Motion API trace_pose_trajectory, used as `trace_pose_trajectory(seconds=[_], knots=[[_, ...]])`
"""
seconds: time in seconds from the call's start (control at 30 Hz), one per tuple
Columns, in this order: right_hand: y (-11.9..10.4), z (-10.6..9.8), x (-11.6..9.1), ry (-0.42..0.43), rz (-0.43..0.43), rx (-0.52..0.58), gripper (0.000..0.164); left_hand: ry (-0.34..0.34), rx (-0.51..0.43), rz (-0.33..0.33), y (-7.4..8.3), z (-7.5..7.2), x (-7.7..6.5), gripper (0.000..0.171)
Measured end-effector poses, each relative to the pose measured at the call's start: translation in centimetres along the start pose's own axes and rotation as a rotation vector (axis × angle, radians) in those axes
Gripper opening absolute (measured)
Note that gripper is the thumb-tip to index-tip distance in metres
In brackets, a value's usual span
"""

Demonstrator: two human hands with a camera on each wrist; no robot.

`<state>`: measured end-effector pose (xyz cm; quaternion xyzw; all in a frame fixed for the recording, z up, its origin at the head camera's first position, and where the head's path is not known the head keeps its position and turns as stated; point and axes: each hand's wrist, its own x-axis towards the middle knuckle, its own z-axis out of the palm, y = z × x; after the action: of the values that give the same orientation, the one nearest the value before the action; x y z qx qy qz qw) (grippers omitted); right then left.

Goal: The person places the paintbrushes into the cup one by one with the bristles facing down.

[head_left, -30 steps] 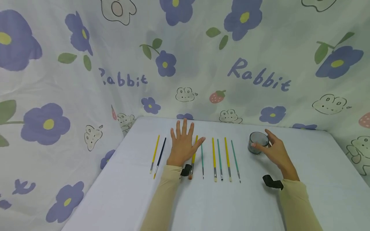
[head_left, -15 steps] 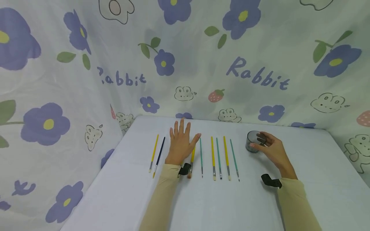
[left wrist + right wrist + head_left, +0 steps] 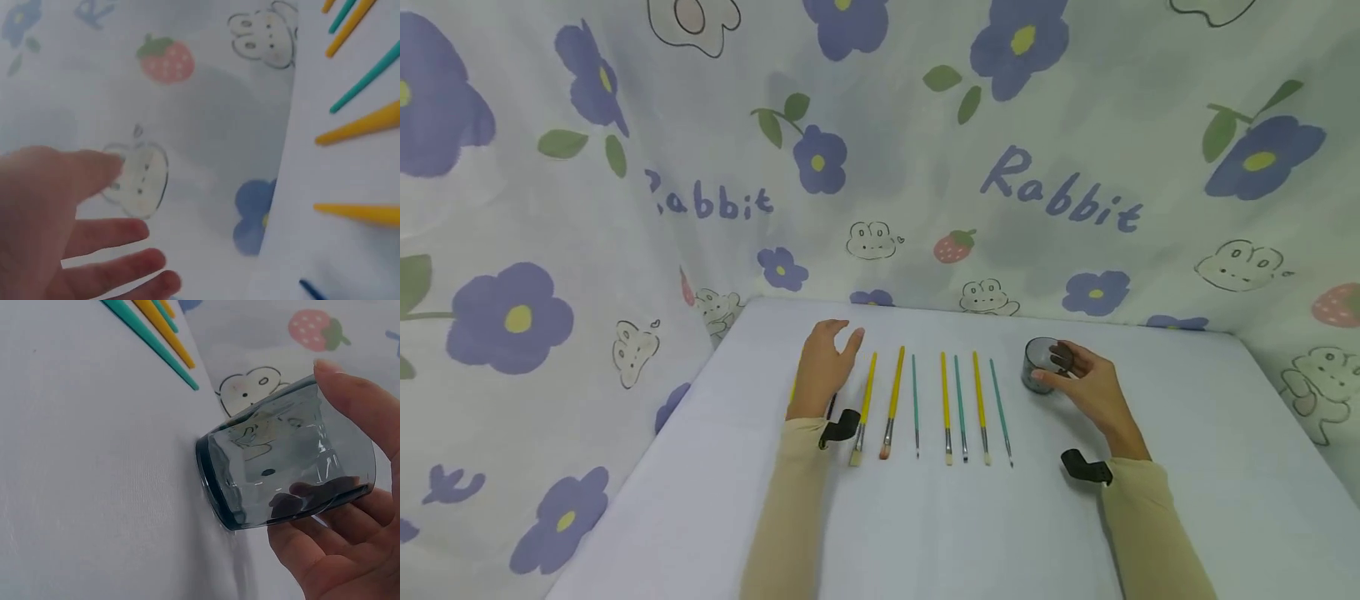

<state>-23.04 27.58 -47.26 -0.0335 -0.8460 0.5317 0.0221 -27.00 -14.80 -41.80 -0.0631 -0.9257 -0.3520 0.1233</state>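
Note:
My right hand (image 3: 1097, 396) holds a smoky grey glass cup (image 3: 1033, 360) near the table's back right. In the right wrist view the thumb lies on one side of the glass and the fingers on the other, seen through its wall. My left hand (image 3: 820, 371) hovers over the leftmost paintbrushes, fingers loosely bent, holding nothing. It hides most of a yellow paintbrush (image 3: 793, 388) and a dark paintbrush (image 3: 831, 407). To its right lie yellow paintbrushes (image 3: 869, 383) and slim teal paintbrushes (image 3: 915, 392), in a row with bristles toward me.
The paintbrushes lie on a white-covered table (image 3: 985, 533). A floral cloth curtain (image 3: 880, 150) with rabbits and flowers hangs behind it and along the left. Black wrist mounts (image 3: 1086, 467) stick out from both sleeves.
My left hand has moved left from the middle brushes, uncovering two yellow ones, and its spread fingers have bent. My right fingers have moved inward around the cup. The head view has shifted slightly.

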Motion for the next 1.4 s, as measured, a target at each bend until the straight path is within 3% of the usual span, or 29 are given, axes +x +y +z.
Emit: trace_pose_trajectory(seconds=[0.2,0.43,0.67,0.9,1.07,1.4], knots=[[-0.4,0.0,0.0,0.003,-0.001,-0.006,0.097,-0.008,-0.037,-0.080,-2.7,-3.4,0.2,0.044],[-0.3,0.3,-0.2,-0.005,0.002,0.000,0.098,-0.063,0.069,-0.202,-5.7,-5.9,-0.1,0.043],[0.0,0.5,0.0,0.017,-0.013,0.004,0.097,-0.080,0.143,-0.312,-7.7,-6.0,-0.5,0.038],[-0.1,0.6,0.1,0.019,0.030,0.038,0.099,-0.137,0.184,-0.392,-8.9,-5.1,-1.2,0.033],[0.2,0.7,0.1,0.000,0.019,0.073,0.100,-0.151,0.214,-0.418,-9.2,-4.7,-1.8,0.029],[0.1,0.7,0.0,0.019,0.004,0.070,0.099,-0.147,0.241,-0.379,-9.3,-3.9,-1.4,0.027]])
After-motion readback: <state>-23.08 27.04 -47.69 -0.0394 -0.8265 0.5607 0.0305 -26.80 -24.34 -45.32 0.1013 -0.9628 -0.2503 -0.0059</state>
